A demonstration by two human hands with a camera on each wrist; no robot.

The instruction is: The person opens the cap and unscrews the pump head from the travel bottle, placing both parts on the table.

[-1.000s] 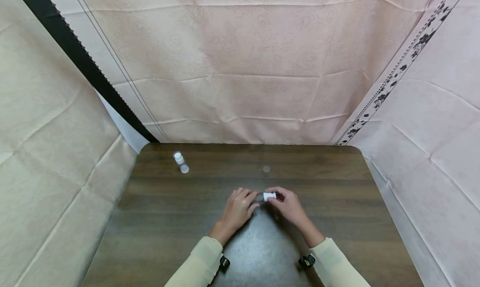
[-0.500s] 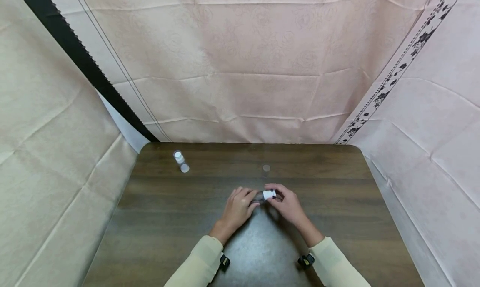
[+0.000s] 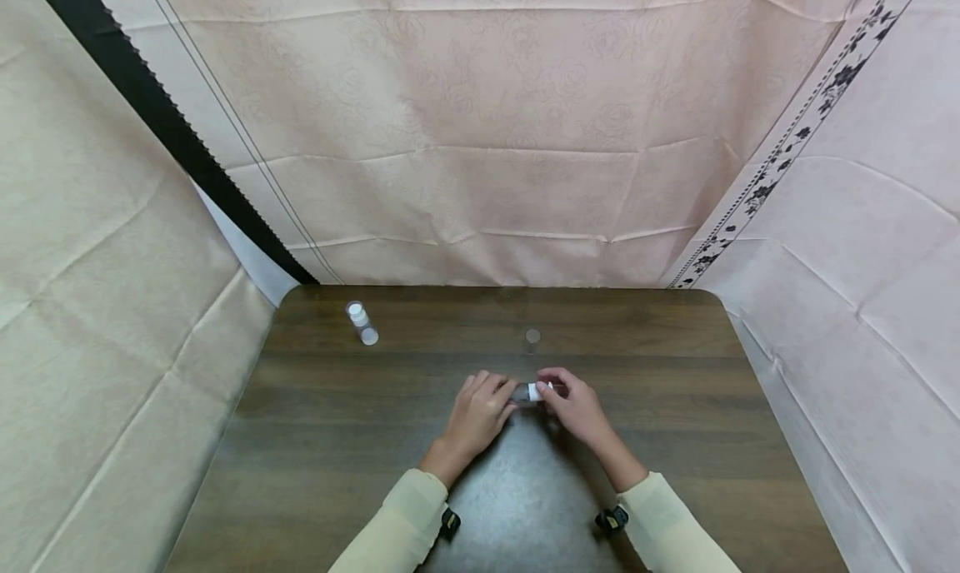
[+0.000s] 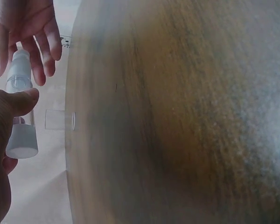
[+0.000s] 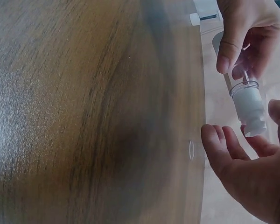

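Note:
A small clear pump bottle (image 3: 522,393) lies tilted in my left hand (image 3: 474,411), its white base (image 4: 22,142) toward the palm. Thumb and fingers of that hand grip the clear body. The white pump collar and head (image 5: 250,109) point toward my right hand (image 3: 576,408). Around the pump head the right hand's fingers are spread and loosely bent, seen apart from it in the right wrist view (image 5: 252,172). In the head view its thumb overlaps the white collar. A clear cylindrical cap (image 4: 59,120) stands on the table beyond the hands.
Another small bottle with a white top (image 3: 362,323) stands at the table's back left. The brown wooden table (image 3: 337,440) has rounded far corners. Pale cloth curtains (image 3: 480,140) hang behind it and at both sides.
My right hand's fingers have loosened and shifted slightly around the pump head, the thumb now overlapping the collar. The bottle has tipped a little and come back level. My left hand keeps its grip.

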